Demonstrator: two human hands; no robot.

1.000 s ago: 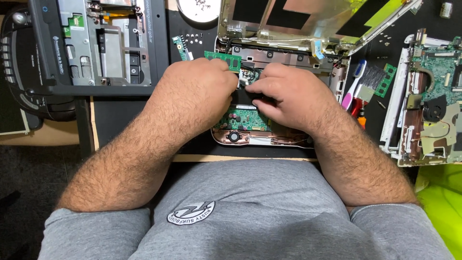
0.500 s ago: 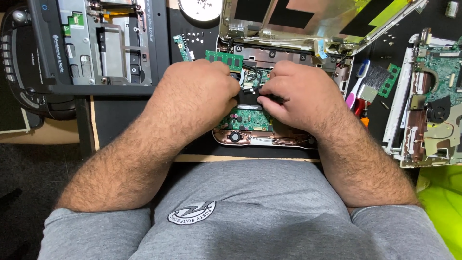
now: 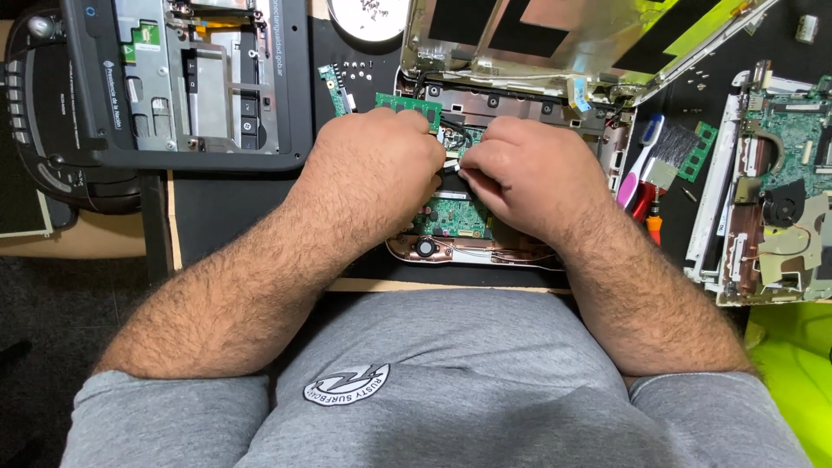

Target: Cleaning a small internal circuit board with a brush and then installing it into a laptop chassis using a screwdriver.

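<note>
An opened laptop base (image 3: 485, 251) lies in front of me with its green circuit board (image 3: 451, 217) exposed. My left hand (image 3: 381, 169) and my right hand (image 3: 529, 169) rest on the board, fingertips pinched together over a small connector and dark cables near the middle. What the fingertips grip is too small and hidden to name. A green memory module (image 3: 407, 104) sits just beyond my left hand. The laptop's lid (image 3: 555, 43) is tilted open behind the hands.
A dark disassembled laptop chassis (image 3: 186, 82) lies at the upper left on a black mat. Another stripped laptop with a green board and fan (image 3: 780, 191) is at the right. A brush (image 3: 646, 156), screwdrivers (image 3: 652, 217) and a loose memory stick (image 3: 698, 152) lie between them.
My right hand has shifted slightly left and up, closer to my left hand over the board. The view has tilted a little; the left hand stays almost in place.
</note>
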